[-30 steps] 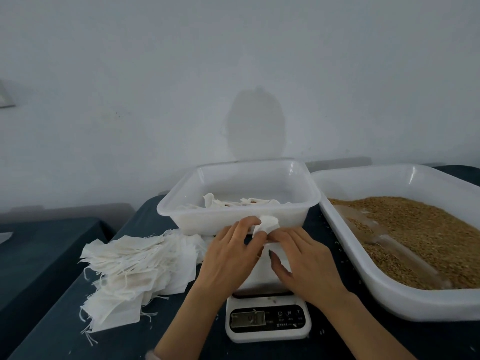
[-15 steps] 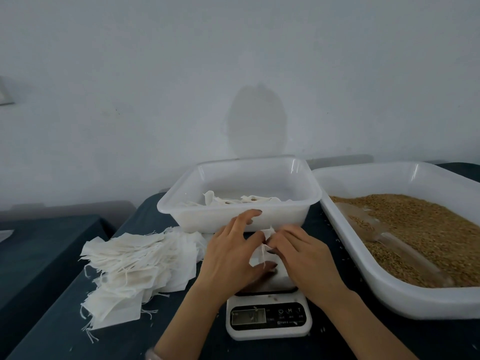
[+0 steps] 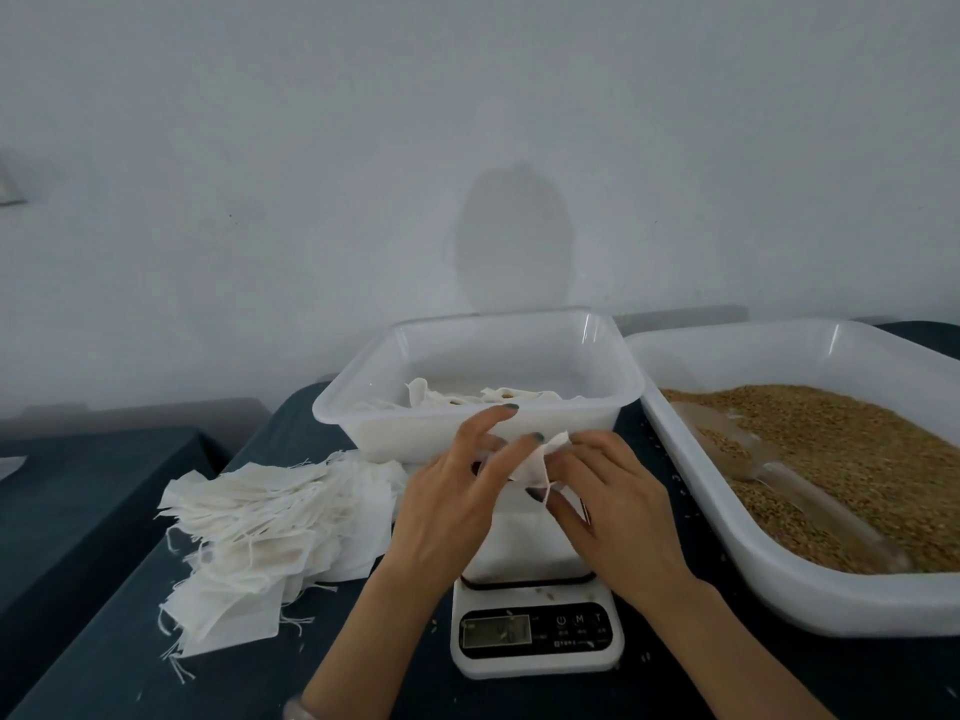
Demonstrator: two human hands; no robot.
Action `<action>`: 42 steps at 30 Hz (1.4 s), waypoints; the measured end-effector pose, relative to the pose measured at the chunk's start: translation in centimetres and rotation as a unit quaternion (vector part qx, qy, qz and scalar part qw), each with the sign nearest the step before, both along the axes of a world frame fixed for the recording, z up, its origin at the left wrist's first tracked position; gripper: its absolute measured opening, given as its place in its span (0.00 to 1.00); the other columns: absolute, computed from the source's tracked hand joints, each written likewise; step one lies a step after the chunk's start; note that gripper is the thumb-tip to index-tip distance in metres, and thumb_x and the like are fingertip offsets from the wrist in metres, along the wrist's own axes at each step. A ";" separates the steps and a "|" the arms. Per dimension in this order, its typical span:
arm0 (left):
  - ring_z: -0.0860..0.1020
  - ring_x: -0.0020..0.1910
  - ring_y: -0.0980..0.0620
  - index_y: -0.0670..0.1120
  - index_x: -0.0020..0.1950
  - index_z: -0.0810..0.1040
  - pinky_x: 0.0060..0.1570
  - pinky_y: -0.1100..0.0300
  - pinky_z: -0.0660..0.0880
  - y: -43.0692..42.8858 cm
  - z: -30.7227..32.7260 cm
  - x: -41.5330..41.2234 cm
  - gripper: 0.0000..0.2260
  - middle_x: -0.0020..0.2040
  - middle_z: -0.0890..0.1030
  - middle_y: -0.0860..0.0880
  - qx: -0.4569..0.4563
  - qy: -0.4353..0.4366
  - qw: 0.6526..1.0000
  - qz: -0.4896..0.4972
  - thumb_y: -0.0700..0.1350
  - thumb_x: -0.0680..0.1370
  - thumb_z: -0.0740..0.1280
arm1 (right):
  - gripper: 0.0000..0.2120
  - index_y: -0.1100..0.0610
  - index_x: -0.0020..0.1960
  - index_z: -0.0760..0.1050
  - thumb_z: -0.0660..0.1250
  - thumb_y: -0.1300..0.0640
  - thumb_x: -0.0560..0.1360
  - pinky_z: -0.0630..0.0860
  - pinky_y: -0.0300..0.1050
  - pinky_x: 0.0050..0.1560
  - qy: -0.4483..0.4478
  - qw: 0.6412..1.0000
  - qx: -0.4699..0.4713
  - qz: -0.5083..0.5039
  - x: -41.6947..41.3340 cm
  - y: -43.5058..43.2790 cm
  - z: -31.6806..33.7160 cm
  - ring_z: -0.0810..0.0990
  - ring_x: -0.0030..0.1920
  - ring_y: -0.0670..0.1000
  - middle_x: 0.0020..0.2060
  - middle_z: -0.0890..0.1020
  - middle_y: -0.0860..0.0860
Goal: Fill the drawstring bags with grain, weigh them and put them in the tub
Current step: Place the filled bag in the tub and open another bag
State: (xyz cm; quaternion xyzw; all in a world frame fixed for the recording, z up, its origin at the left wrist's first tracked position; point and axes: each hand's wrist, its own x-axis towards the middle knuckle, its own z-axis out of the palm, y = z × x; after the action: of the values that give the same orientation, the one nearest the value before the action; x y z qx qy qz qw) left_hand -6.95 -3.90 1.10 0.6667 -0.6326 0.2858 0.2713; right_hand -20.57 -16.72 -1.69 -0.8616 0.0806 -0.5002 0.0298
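A white drawstring bag [image 3: 530, 532] stands on the small white scale [image 3: 537, 641] in front of me. My left hand [image 3: 457, 501] and my right hand [image 3: 618, 511] both pinch its gathered top, with a thin string hanging between the fingers. Behind the scale stands a white tub [image 3: 363, 407] holding a few filled bags. A large white tray [image 3: 831, 600] of brown grain [image 3: 852, 459] lies to the right, with a clear scoop [image 3: 769, 470] lying in the grain.
A loose pile of empty white bags [image 3: 260, 532] with trailing strings lies left of the scale on the dark cloth. A few stray grains dot the cloth by the scale. A second dark table [image 3: 78, 501] stands at the far left, a grey wall behind.
Both hands rose from pressing the bag to pinching its top. The top is now gathered into a small peak, with the string visible between the fingers.
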 end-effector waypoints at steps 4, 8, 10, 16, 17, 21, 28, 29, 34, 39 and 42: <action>0.73 0.67 0.51 0.52 0.73 0.64 0.60 0.52 0.76 -0.3 -0.3 -0.1 0.36 0.73 0.68 0.50 -0.003 0.093 0.996 0.012 0.43 0.67 0.74 | 0.07 0.55 0.49 0.78 0.74 0.57 0.73 0.77 0.38 0.55 0.029 0.999 0.032 0.007 0.0 -0.1 -0.1 0.73 0.67 0.47 0.53 0.82 0.48; 0.66 0.73 0.55 0.49 0.75 0.64 0.75 0.49 0.61 -0.4 -0.9 0.1 0.38 0.73 0.69 0.54 0.047 0.112 0.993 0.013 0.59 0.68 0.71 | 0.04 0.54 0.42 0.75 0.70 0.59 0.71 0.80 0.43 0.52 0.064 0.997 -0.005 0.034 0.0 0.3 0.1 0.72 0.67 0.50 0.48 0.82 0.47; 0.68 0.72 0.56 0.49 0.73 0.67 0.76 0.49 0.59 -0.5 -1.2 0.3 0.37 0.71 0.71 0.55 0.058 0.111 0.992 0.000 0.57 0.67 0.73 | 0.01 0.53 0.43 0.76 0.67 0.56 0.73 0.78 0.42 0.57 0.075 0.996 -0.011 0.054 0.0 0.4 0.1 0.71 0.68 0.50 0.51 0.82 0.47; 0.75 0.59 0.56 0.48 0.67 0.72 0.66 0.63 0.67 -0.5 -1.3 0.9 0.32 0.59 0.78 0.54 0.062 0.159 0.985 -0.017 0.56 0.65 0.70 | 0.03 0.52 0.46 0.80 0.69 0.55 0.73 0.71 0.42 0.65 0.075 0.991 -0.026 0.104 0.1 0.3 0.0 0.69 0.70 0.50 0.54 0.81 0.46; 0.76 0.57 0.57 0.48 0.65 0.73 0.60 0.66 0.70 -0.4 -1.4 1.0 0.31 0.58 0.78 0.55 0.063 0.165 0.984 -0.015 0.57 0.64 0.69 | 0.03 0.52 0.46 0.81 0.71 0.55 0.73 0.72 0.44 0.63 0.066 0.992 -0.029 0.105 0.2 0.3 0.0 0.70 0.69 0.50 0.53 0.82 0.46; 0.72 0.47 0.65 0.52 0.59 0.74 0.47 0.77 0.65 -0.2 -1.6 1.1 0.26 0.50 0.73 0.66 0.073 0.228 0.971 0.004 0.61 0.65 0.68 | 0.07 0.51 0.45 0.83 0.76 0.48 0.71 0.74 0.44 0.60 0.021 0.994 -0.005 0.109 0.2 0.4 0.0 0.73 0.65 0.47 0.49 0.83 0.41; 0.72 0.47 0.64 0.64 0.52 0.68 0.43 0.75 0.65 -0.1 -1.7 1.4 0.18 0.47 0.74 0.65 0.100 0.254 0.962 0.007 0.63 0.64 0.66 | 0.09 0.51 0.43 0.82 0.70 0.47 0.77 0.75 0.43 0.55 -0.039 0.995 -0.026 0.088 0.1 0.2 0.2 0.75 0.57 0.49 0.45 0.83 0.43; 0.72 0.47 0.65 0.64 0.51 0.68 0.43 0.75 0.65 0.0 -1.7 1.4 0.18 0.47 0.74 0.66 0.102 0.256 0.961 0.006 0.64 0.64 0.66 | 0.09 0.52 0.44 0.82 0.71 0.46 0.76 0.74 0.42 0.54 -0.041 0.995 -0.018 0.084 0.1 0.2 0.2 0.75 0.56 0.49 0.45 0.82 0.43; 0.74 0.49 0.63 0.64 0.52 0.69 0.43 0.74 0.66 0.0 -1.6 1.4 0.16 0.48 0.75 0.65 0.088 0.271 0.959 -0.005 0.63 0.68 0.68 | 0.09 0.53 0.50 0.76 0.64 0.48 0.78 0.72 0.40 0.53 -0.063 0.992 0.059 0.091 -0.2 0.7 0.3 0.73 0.54 0.46 0.48 0.78 0.44; 0.73 0.51 0.64 0.67 0.50 0.66 0.44 0.73 0.67 0.0 -1.8 1.6 0.20 0.49 0.74 0.66 0.070 0.284 0.956 0.006 0.51 0.70 0.74 | 0.08 0.55 0.55 0.71 0.61 0.61 0.76 0.74 0.44 0.55 -0.123 0.982 0.115 0.085 -0.1 1.8 1.2 0.74 0.54 0.48 0.52 0.75 0.48; 0.74 0.51 0.62 0.63 0.52 0.68 0.45 0.74 0.67 -0.1 -2.0 2.0 0.21 0.50 0.75 0.63 0.045 0.294 0.955 -0.004 0.45 0.70 0.74 | 0.13 0.57 0.56 0.73 0.65 0.65 0.73 0.71 0.44 0.59 -0.091 0.990 0.089 0.056 -0.4 2.8 3.4 0.73 0.57 0.50 0.55 0.76 0.50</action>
State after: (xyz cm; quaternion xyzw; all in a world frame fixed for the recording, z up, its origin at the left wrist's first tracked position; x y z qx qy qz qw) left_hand -4.96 -4.01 -0.94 0.7299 -0.5399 0.0474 0.4165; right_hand -20.98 -13.93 1.69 -0.8098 0.0732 -0.5647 0.1413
